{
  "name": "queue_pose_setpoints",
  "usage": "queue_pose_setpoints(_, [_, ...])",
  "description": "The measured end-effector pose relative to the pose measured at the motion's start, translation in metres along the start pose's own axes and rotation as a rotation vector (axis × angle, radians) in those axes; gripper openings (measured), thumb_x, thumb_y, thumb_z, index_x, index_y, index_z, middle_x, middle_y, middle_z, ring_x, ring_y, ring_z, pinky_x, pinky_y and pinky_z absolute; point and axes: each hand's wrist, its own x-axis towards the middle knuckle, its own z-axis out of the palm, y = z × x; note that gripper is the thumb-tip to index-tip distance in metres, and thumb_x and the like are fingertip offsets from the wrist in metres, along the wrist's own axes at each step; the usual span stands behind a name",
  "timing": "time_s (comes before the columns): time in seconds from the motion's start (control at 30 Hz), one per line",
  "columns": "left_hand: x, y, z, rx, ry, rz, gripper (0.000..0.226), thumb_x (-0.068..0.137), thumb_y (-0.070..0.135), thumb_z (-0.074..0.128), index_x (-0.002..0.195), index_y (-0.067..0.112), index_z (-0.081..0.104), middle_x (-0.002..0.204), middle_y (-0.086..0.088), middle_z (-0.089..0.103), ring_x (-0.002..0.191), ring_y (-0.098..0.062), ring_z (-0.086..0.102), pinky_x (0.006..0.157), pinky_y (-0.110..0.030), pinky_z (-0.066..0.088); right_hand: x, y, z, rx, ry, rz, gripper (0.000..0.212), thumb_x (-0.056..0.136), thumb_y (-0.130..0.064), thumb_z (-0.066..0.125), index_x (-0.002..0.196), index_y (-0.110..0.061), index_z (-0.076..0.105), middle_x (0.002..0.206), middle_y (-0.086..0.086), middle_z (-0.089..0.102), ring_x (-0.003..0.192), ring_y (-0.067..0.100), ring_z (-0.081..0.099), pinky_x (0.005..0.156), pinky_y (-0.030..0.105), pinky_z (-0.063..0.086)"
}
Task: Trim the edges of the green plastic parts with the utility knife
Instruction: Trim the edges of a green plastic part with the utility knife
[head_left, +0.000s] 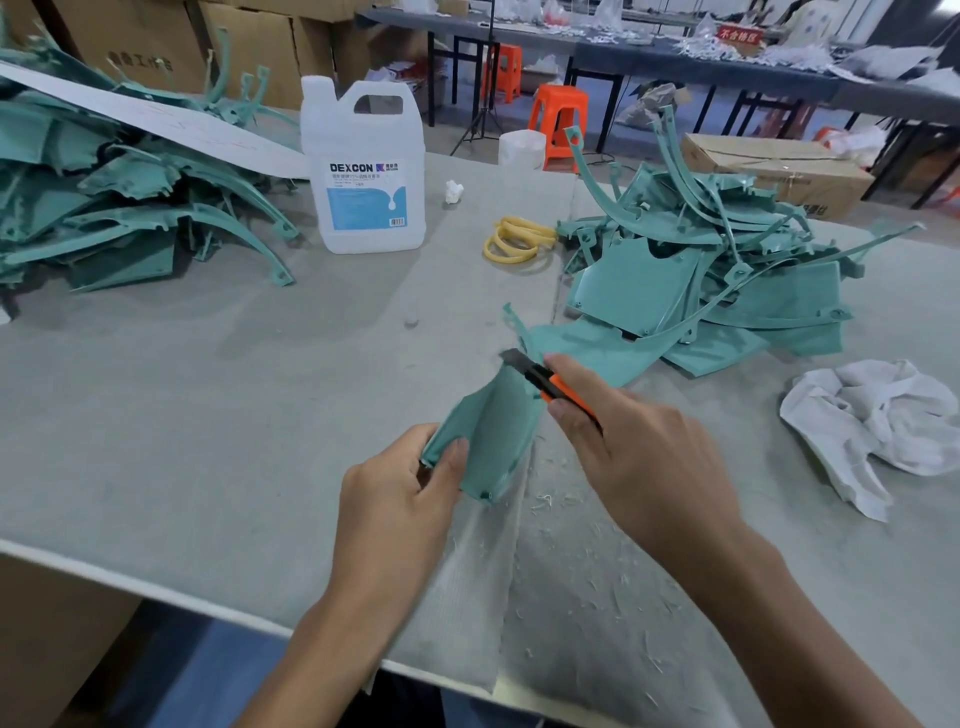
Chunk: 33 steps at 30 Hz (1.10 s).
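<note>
My left hand (402, 483) grips the near end of a green plastic part (488, 431), thumb on top, holding it above the grey table. My right hand (634, 447) holds an orange and black utility knife (550, 387), its blade extended and lying against the part's upper right edge. The part's thin curved arm runs up and away past the blade. A pile of green parts (701, 270) lies to the right, and a second pile of green parts (119, 197) at the far left.
A white DEXCON jug (363, 171) stands at the back centre, yellow rubber bands (517, 241) beside it. A crumpled white cloth (883, 426) lies at the right. Plastic shavings (550, 501) litter the felt-covered table (208, 415). Cardboard boxes and orange stools stand beyond.
</note>
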Motion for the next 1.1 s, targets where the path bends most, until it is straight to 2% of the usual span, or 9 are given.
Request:
queue_pose_setpoints(0.13, [-0.001, 0.003, -0.001, 0.044, 0.000, 0.024, 0.021, 0.089, 0.058, 0.048, 0.095, 0.045, 0.063, 0.069, 0.001, 0.069, 0.068, -0.019, 0.070, 0.062, -0.049, 0.055, -0.012, -0.014, -0.001, 0.028, -0.001, -0.153, 0.037, 0.104, -0.055, 0.033, 0.140, -0.050, 0.037, 0.077, -0.010, 0.066, 0.053, 0.014, 0.055, 0.048, 0.035, 0.050])
queue_pose_setpoints(0.37, [-0.010, 0.004, -0.007, 0.117, -0.001, 0.067, 0.007, 0.097, 0.047, 0.053, 0.101, 0.045, 0.058, 0.068, 0.007, 0.067, 0.065, -0.015, 0.066, 0.062, -0.043, 0.053, 0.011, 0.007, -0.010, -0.137, -0.007, -0.038, 0.042, 0.104, -0.055, 0.028, 0.145, -0.046, 0.027, 0.083, -0.004, 0.063, 0.065, 0.027, 0.058, 0.059, 0.041, 0.049])
queue_pose_setpoints(0.47, [-0.009, 0.005, -0.014, 0.167, 0.025, 0.084, 0.011, 0.094, 0.051, 0.049, 0.101, 0.045, 0.056, 0.071, 0.014, 0.066, 0.066, -0.014, 0.061, 0.056, -0.033, 0.047, 0.000, -0.003, -0.013, -0.076, -0.007, -0.091, 0.042, 0.100, -0.056, 0.028, 0.142, -0.052, 0.026, 0.076, -0.006, 0.059, 0.061, 0.026, 0.057, 0.057, 0.041, 0.049])
queue_pose_setpoints(0.57, [-0.011, 0.003, -0.019, 0.187, 0.028, 0.066, 0.018, 0.095, 0.049, 0.051, 0.095, 0.035, 0.062, 0.066, 0.008, 0.064, 0.062, -0.017, 0.058, 0.055, -0.039, 0.047, -0.008, -0.002, -0.022, 0.012, 0.060, -0.079, 0.044, 0.100, -0.058, 0.032, 0.143, -0.056, 0.028, 0.076, -0.005, 0.062, 0.063, 0.025, 0.060, 0.060, 0.042, 0.052])
queue_pose_setpoints(0.67, [-0.012, 0.004, -0.019, 0.191, 0.018, 0.048, 0.024, 0.094, 0.050, 0.050, 0.095, 0.032, 0.066, 0.064, 0.013, 0.063, 0.062, -0.015, 0.057, 0.055, -0.033, 0.046, -0.012, -0.004, -0.025, 0.064, 0.043, -0.105, 0.045, 0.099, -0.059, 0.034, 0.144, -0.060, 0.029, 0.074, -0.012, 0.061, 0.062, 0.008, 0.057, 0.058, 0.035, 0.049])
queue_pose_setpoints(0.7, [-0.011, 0.005, -0.018, 0.192, 0.014, 0.053, 0.025, 0.094, 0.050, 0.050, 0.095, 0.032, 0.067, 0.063, 0.015, 0.060, 0.060, -0.014, 0.055, 0.052, -0.027, 0.042, -0.014, -0.005, -0.023, 0.091, 0.005, -0.117, 0.047, 0.099, -0.058, 0.034, 0.145, -0.062, 0.027, 0.074, -0.016, 0.061, 0.062, 0.006, 0.057, 0.056, 0.026, 0.045])
queue_pose_setpoints(0.8, [-0.010, 0.007, -0.016, 0.168, 0.013, 0.045, 0.027, 0.093, 0.051, 0.049, 0.096, 0.033, 0.068, 0.061, 0.016, 0.058, 0.054, -0.011, 0.049, 0.049, -0.024, 0.037, -0.014, -0.003, -0.011, 0.466, -0.177, 0.001, 0.050, 0.102, -0.045, 0.043, 0.143, -0.069, 0.028, 0.094, -0.028, 0.067, 0.070, 0.004, 0.063, 0.058, 0.017, 0.048])
queue_pose_setpoints(0.9, [-0.010, 0.005, -0.018, 0.179, 0.018, 0.045, 0.022, 0.095, 0.047, 0.053, 0.095, 0.031, 0.069, 0.057, 0.016, 0.054, 0.052, -0.011, 0.046, 0.047, -0.023, 0.032, -0.011, -0.002, -0.010, 0.915, -0.336, 0.168, 0.043, 0.091, -0.033, 0.050, 0.128, -0.055, 0.050, 0.099, -0.006, 0.074, 0.068, 0.011, 0.065, 0.061, 0.025, 0.055])
queue_pose_setpoints(1.1, [-0.011, 0.005, -0.018, 0.167, 0.028, 0.047, 0.017, 0.095, 0.044, 0.056, 0.101, 0.035, 0.070, 0.061, 0.022, 0.058, 0.054, -0.004, 0.050, 0.048, -0.020, 0.034, -0.015, 0.001, -0.007, 1.120, -0.375, 0.191, 0.027, 0.098, -0.023, 0.054, 0.113, -0.040, 0.067, 0.101, 0.005, 0.074, 0.071, 0.020, 0.064, 0.061, 0.028, 0.054])
